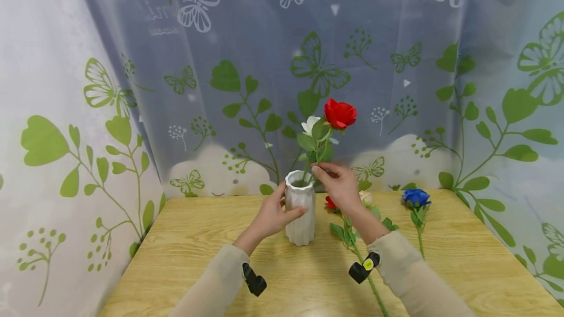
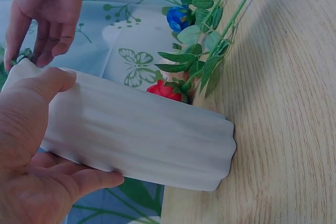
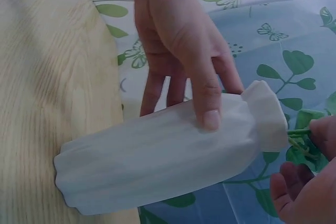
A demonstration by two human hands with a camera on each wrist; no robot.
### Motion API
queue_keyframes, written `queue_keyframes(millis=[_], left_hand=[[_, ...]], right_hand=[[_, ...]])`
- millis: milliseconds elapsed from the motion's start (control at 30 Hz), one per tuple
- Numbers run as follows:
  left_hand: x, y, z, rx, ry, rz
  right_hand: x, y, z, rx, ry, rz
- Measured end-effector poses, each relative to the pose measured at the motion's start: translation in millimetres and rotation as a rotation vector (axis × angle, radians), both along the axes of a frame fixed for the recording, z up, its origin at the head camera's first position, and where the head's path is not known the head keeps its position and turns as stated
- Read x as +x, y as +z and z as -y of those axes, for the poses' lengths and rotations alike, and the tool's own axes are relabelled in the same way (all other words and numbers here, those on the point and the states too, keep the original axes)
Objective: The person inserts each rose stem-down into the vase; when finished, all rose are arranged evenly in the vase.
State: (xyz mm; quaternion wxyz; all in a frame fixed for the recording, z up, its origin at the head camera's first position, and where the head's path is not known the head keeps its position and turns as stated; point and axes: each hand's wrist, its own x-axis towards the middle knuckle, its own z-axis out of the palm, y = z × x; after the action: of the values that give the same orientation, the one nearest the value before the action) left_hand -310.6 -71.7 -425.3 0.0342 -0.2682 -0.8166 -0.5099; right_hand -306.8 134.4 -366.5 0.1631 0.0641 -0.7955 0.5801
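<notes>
Head view, table (image 1: pixel 198 258): wood; near edge cut off.
White vase (image 1: pixel 300 221): upright on table; inside hard to see.
L hand (image 1: pixel 275 213): grasping vase, thumb in front, other fingers part. hidden.
R hand (image 1: pixel 340 186): pinching stem of red rose (image 1: pixel 340 114) nr vase rim; stem's lower end unclear.
White flower (image 1: pixel 310 125): mostly behind leaves.
2nd red bloom (image 2: pixel 165 90): part. behind vase, L wrist view.
</notes>
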Motion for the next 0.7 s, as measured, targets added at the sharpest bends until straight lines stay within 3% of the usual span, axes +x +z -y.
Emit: queue_keyframes(millis=[167,333,700], left_hand=[[0.9,0.6,0.5,-0.003,-0.005,0.010],[1.5,-0.8,-0.4,0.005,-0.018,0.024],[-0.9,-0.5,-3.1,-0.002,-0.018,0.006]], right_hand=[[-1.7,-9.7,6.0,0.082,0.042,-0.021],[-0.4,-19.0,11.7,0.142,0.064,0.034],[-1.2,-9.7,12.3,0.039,0.039,0.050]])
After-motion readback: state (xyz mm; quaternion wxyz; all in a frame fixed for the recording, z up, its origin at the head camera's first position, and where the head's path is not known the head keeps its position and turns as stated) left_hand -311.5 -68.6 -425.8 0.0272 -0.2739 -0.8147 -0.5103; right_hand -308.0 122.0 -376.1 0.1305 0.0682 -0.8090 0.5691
